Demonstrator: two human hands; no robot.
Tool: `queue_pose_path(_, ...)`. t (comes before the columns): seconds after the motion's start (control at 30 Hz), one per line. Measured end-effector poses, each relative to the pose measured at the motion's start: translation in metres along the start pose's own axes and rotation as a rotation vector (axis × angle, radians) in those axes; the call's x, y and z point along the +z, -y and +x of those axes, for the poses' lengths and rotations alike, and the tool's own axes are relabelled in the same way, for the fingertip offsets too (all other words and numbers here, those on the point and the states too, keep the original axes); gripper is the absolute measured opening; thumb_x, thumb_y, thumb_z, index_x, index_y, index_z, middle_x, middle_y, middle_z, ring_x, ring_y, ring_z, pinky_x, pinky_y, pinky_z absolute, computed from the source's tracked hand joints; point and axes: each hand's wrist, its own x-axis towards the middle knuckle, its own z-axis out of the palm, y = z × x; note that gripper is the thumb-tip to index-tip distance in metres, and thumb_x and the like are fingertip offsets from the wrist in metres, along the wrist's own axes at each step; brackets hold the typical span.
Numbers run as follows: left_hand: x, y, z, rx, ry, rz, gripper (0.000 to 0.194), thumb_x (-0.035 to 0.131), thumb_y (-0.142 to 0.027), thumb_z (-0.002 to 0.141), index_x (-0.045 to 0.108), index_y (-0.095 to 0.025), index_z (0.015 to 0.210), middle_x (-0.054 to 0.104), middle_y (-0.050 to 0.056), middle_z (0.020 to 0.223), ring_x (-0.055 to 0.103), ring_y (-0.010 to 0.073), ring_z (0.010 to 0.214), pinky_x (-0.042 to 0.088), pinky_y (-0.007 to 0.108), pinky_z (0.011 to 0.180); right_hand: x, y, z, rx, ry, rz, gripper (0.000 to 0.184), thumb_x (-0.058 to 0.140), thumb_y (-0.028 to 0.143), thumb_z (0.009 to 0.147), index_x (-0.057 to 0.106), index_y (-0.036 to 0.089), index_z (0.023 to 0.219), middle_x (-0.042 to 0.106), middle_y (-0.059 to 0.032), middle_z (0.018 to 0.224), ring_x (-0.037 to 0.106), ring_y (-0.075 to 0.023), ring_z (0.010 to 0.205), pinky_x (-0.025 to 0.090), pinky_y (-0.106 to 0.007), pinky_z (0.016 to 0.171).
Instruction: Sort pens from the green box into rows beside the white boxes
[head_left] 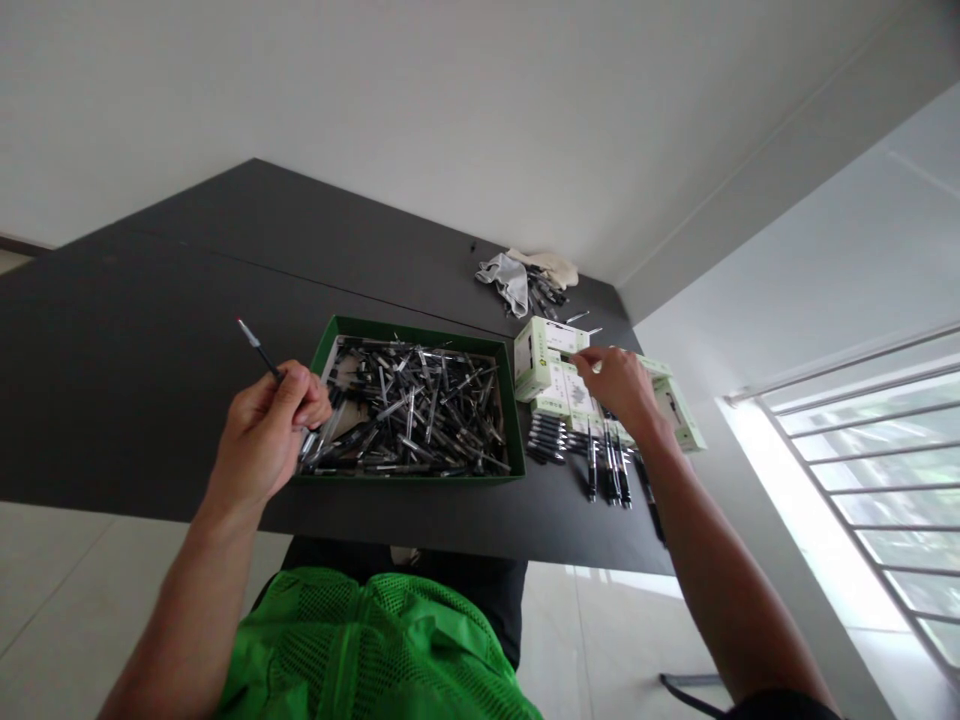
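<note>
My left hand (271, 425) is closed around a pen (257, 345), which points up and to the left with a clear end and a small red tip. It is beside the left edge of a green tray (517, 440) heaped with loose black and clear pens (420, 410). To the right, my right hand (619, 380) has thumb and finger pinched together at a white and light-green box (531, 357). Whatever sits between those fingertips, if anything, is too small to make out. Below that hand lie rows of black pens (547, 437), partly covered by my forearm.
A grey cloth (506, 282) and a cream cloth (551, 266) lie with more pens at the back of the dark table (187, 330). Another light-green box (679, 410) stands right of my right wrist. Walls border the table behind and to the right, near a barred window (885, 480).
</note>
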Motion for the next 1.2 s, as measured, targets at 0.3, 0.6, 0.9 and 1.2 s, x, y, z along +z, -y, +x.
queue_pose_path(0.3, -0.002, 0.001, -0.001, -0.011, -0.015, 0.007, 0.039, 0.081, -0.045, 0.095, 0.062, -0.017, 0.074, 0.039, -0.006, 0.057, 0.038, 0.0084, 0.053, 0.032, 0.025, 0.052, -0.003, 0.179, -0.042, -1.074, 0.197, 0.318, 0.025, 0.058, 0.030, 0.111, 0.079, 0.018, 0.109, 0.079, -0.0085, 0.109, 0.068, -0.0220, 0.103, 0.050, -0.035, 0.092)
queue_pose_path(0.6, 0.001, -0.002, -0.003, -0.048, -0.059, 0.053, 0.044, 0.085, -0.051, 0.088, 0.061, -0.018, 0.070, 0.040, -0.005, 0.060, 0.036, 0.0088, 0.053, 0.031, 0.025, 0.051, 0.067, 0.269, -0.020, -1.171, 0.276, -0.092, 0.025, 0.061, 0.023, 0.107, 0.075, 0.010, 0.123, 0.075, -0.0159, 0.129, 0.065, -0.0290, 0.122, 0.048, -0.041, 0.103)
queue_pose_path(0.9, 0.002, -0.005, -0.001, -0.078, -0.023, -0.032, 0.042, 0.084, -0.050, 0.090, 0.062, -0.018, 0.073, 0.037, -0.006, 0.057, 0.034, 0.0085, 0.053, 0.034, 0.022, 0.053, 0.052, 0.232, -0.021, -1.220, 0.310, 0.027, 0.025, 0.056, 0.020, 0.108, 0.080, 0.018, 0.111, 0.080, -0.0099, 0.115, 0.063, -0.0288, 0.116, 0.040, -0.045, 0.104)
queue_pose_path(1.2, 0.002, -0.006, 0.001, -0.061, -0.005, -0.091, 0.043, 0.076, -0.054, 0.096, 0.057, -0.020, 0.078, 0.039, -0.006, 0.059, 0.032, 0.0101, 0.055, 0.035, 0.022, 0.054, 0.042, 0.191, -0.017, -1.076, 0.084, 0.552, 0.034, 0.049, 0.005, 0.104, 0.079, 0.019, 0.112, 0.071, -0.0112, 0.111, 0.061, -0.0236, 0.108, 0.049, -0.038, 0.099)
